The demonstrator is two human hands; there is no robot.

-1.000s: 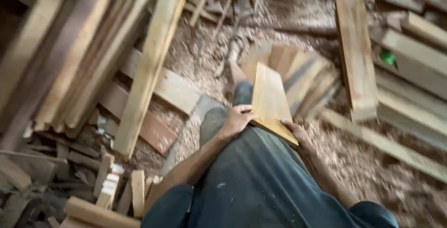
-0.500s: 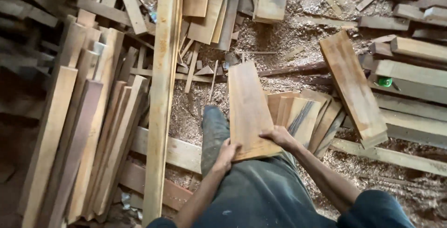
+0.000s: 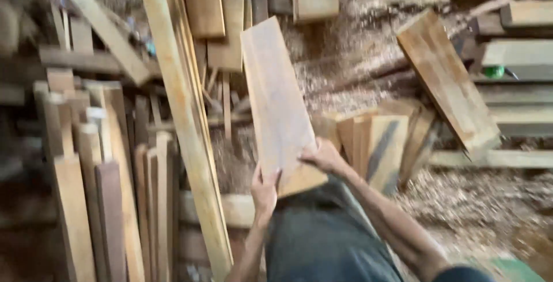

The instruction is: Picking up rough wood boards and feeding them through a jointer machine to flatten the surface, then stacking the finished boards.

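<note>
Sawdust and wood shavings (image 3: 357, 69) covered the ground of a cluttered timber yard, with planks lying and leaning in every direction. Both of the person's hands were clasped on the near end of a short wooden board (image 3: 279, 106), which was held up in front of the body, above the dark trousers (image 3: 322, 241), its far end pointing away and slightly left. The left hand (image 3: 265, 188) gripped the board's lower left corner, fingers curled up over the edge. The right hand (image 3: 322, 156) was wrapped over the lower right edge, fingers on the top face. The picture was blurred, so finer detail of the fingers could not be made out.

Just left of the held board a long pale plank (image 3: 184, 126) slanted across the view from the top to the bottom. Farther left stood a row of narrow upright slats (image 3: 109, 201). To the right of the hands a cluster of short boards (image 3: 374, 144) leaned together, and beyond them a broad brown plank (image 3: 446, 80) lay tilted on the shavings. A small green object (image 3: 494, 72) sat among stacked beams at the right edge
</note>
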